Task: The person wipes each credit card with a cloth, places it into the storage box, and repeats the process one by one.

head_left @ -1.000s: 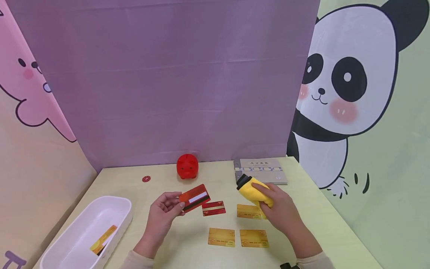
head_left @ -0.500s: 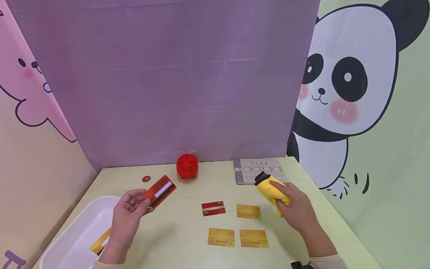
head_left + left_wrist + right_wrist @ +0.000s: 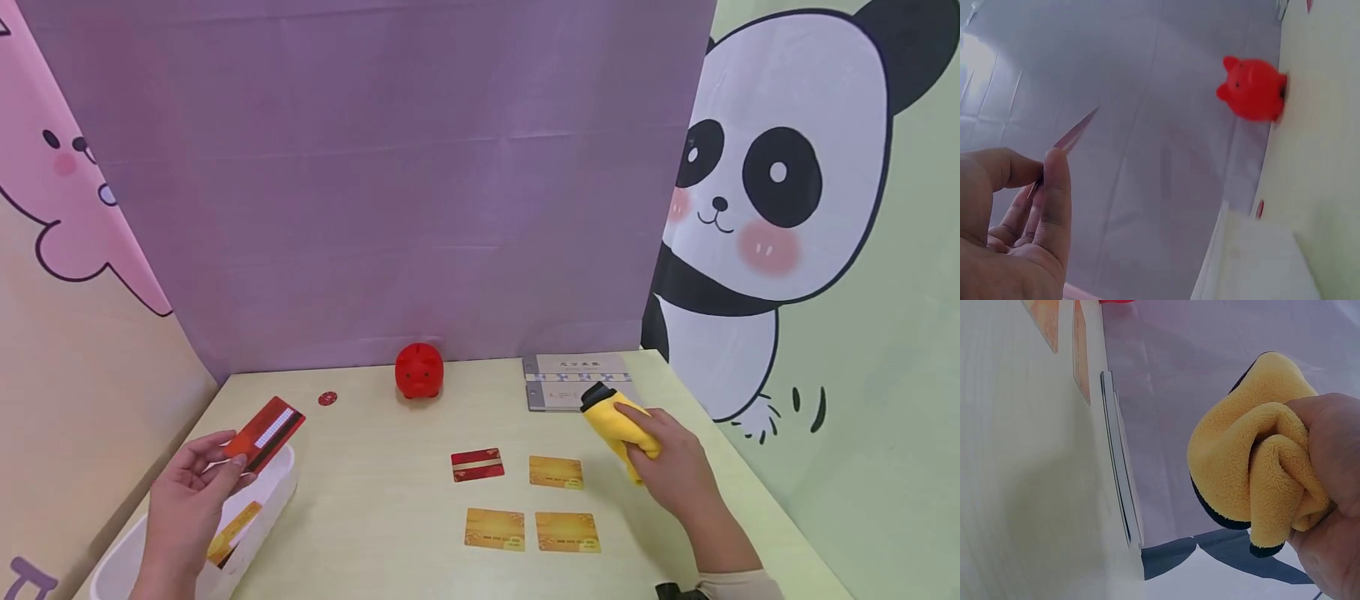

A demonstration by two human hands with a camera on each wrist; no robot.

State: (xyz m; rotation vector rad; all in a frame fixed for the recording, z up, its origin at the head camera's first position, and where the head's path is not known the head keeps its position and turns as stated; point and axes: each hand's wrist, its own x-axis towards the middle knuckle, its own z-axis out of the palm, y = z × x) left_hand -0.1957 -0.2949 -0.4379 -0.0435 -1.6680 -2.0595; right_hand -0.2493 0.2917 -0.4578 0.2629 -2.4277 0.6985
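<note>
My left hand [image 3: 191, 492] pinches a red bank card [image 3: 266, 435] by its lower left corner, above the white tray [image 3: 258, 537]. The card's back, with a dark stripe and a white strip, faces up; the left wrist view shows it nearly edge-on. Inside the tray lies a yellow card [image 3: 234, 533], partly hidden by the tray wall or hand. At the right, my right hand [image 3: 678, 467] grips a bunched yellow cloth [image 3: 1241, 444] with black edging, held above the table. Three gold cards [image 3: 556, 472] and a red card [image 3: 477, 465] lie flat on the table between the hands.
A red piggy bank [image 3: 418, 372] stands near the table's back edge, a small red disc [image 3: 327, 398] to its left. A grey album or booklet [image 3: 577, 367] lies at the back right, partly behind the cloth. A purple curtain [image 3: 420, 183] hangs behind the table.
My left hand has carried the red card leftward from the middle of the table to above the tray. My right hand has moved right with the cloth, away from the gold cards.
</note>
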